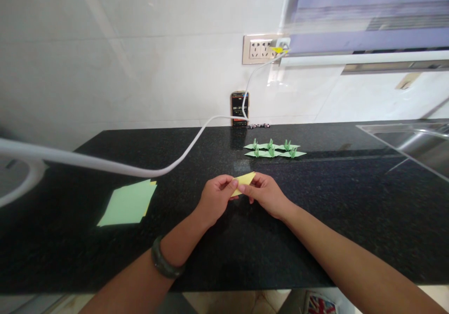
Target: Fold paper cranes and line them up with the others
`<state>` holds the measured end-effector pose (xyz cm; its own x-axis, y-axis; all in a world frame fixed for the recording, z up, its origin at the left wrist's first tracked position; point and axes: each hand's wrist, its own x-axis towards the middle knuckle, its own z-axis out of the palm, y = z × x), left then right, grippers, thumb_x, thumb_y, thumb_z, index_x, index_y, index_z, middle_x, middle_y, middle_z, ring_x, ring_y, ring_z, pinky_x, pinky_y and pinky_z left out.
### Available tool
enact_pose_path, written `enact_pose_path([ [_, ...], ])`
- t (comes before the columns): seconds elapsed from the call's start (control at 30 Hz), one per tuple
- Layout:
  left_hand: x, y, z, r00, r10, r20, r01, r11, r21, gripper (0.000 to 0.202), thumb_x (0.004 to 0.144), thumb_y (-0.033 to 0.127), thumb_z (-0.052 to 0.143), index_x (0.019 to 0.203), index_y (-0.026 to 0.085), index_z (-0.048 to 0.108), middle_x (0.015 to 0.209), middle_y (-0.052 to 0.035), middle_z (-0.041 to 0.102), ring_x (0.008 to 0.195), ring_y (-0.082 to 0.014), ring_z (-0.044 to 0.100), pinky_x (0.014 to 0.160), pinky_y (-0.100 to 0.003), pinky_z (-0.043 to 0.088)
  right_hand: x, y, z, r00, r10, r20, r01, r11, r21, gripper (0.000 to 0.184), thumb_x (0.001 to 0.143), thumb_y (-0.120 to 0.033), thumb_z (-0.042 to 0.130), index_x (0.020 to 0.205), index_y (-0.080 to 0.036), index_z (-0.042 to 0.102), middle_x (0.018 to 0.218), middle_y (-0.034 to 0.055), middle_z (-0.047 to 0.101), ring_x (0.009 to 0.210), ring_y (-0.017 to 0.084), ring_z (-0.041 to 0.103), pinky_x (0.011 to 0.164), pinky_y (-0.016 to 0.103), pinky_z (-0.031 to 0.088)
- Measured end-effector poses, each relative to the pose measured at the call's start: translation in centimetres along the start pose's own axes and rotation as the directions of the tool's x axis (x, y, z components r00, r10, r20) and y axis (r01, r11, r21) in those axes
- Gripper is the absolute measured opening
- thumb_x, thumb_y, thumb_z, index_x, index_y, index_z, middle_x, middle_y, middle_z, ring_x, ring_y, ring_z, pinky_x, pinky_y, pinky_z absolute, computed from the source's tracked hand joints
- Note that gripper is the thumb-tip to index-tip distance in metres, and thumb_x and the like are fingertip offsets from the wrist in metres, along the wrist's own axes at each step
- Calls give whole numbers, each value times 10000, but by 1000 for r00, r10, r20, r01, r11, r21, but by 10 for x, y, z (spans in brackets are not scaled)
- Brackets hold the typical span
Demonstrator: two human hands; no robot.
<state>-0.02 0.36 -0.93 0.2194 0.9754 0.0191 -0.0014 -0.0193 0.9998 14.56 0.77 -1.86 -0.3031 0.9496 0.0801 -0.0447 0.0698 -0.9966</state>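
Between both hands, just above the black counter, is a small folded piece of yellow paper. My left hand pinches its left side between thumb and fingers. On the other side my right hand grips it, thumb pressed on the front. The fingers behind the paper are partly hidden. Beyond the hands stand several green origami cranes, lined up in two rows with their wings spread. To the left lies a stack of square paper sheets, light green on top with yellow edges showing beneath.
A phone showing a timer leans on the tiled wall. A white cable runs from the wall socket down and across the left side. At right is a metal sink. A small beaded item lies near the phone.
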Motion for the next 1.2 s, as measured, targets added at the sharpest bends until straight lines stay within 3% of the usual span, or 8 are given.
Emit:
enact_pose_path([
  [0.17, 0, 1, 0, 1000, -3, -18, 2, 999, -35, 202, 711, 327, 551, 676, 133, 592, 615, 10, 559, 591, -104, 514, 571, -221, 427, -1, 3, 0, 997, 30, 73, -27, 999, -45, 257, 695, -375, 598, 765, -127, 594, 641, 2, 553, 466, 54, 407, 407, 174, 343],
  [0.37, -1, -1, -1, 999, 46, -14, -45, 999, 20, 205, 722, 318, 542, 663, 128, 592, 592, 14, 548, 556, -89, 481, 538, -203, 377, -1, 5, -2, 998, -25, 65, 31, 995, -94, 245, 686, -370, 611, 733, -130, 612, 575, -12, 544, 439, 54, 395, 401, 181, 317],
  [0.6, 0, -3, -1, 998, 9, -57, -10, 1000, -20, 216, 737, 351, 517, 698, 141, 551, 645, 12, 550, 570, -98, 517, 543, -219, 435, 0, 6, -3, 998, 27, 55, -20, 994, -109, 273, 713, -381, 575, 608, -132, 540, 520, -20, 507, 419, 53, 400, 414, 186, 320],
  [0.73, 0, -3, -1, 1000, 4, -30, -4, 1000, 18, 256, 746, 390, 497, 746, 142, 555, 630, 7, 561, 503, -90, 517, 487, -211, 423, 0, 5, -4, 999, -31, -13, 29, 989, -146, 274, 725, -352, 568, 565, -137, 514, 474, -34, 472, 419, 51, 387, 413, 181, 296],
  [0.97, 0, 1, -2, 998, 16, -55, -11, 996, 83, 249, 727, 361, 535, 738, 118, 586, 619, -14, 593, 498, -91, 528, 486, -202, 416, 1, 1, 1, 998, -20, -57, 24, 997, 69, 216, 706, -351, 590, 659, -149, 534, 536, -43, 484, 407, 44, 392, 407, 186, 329],
  [1.07, -1, 1, -1, 1000, -11, -1, 11, 997, 76, 248, 718, 358, 548, 725, 115, 598, 617, -19, 601, 508, -94, 534, 501, -206, 427, 1, 0, 3, 995, -28, -98, 42, 989, 139, 206, 663, -334, 636, 719, -152, 557, 590, -24, 538, 449, 59, 431, 400, 181, 334],
  [1.2, -3, 1, 1, 998, -12, 68, 9, 999, 44, 242, 713, 352, 555, 741, 118, 612, 639, -22, 606, 572, -112, 552, 548, -226, 454, 1, 1, 2, 992, -14, -129, 30, 992, 124, 223, 641, -343, 655, 633, -140, 562, 557, -13, 548, 432, 58, 409, 383, 184, 301],
])
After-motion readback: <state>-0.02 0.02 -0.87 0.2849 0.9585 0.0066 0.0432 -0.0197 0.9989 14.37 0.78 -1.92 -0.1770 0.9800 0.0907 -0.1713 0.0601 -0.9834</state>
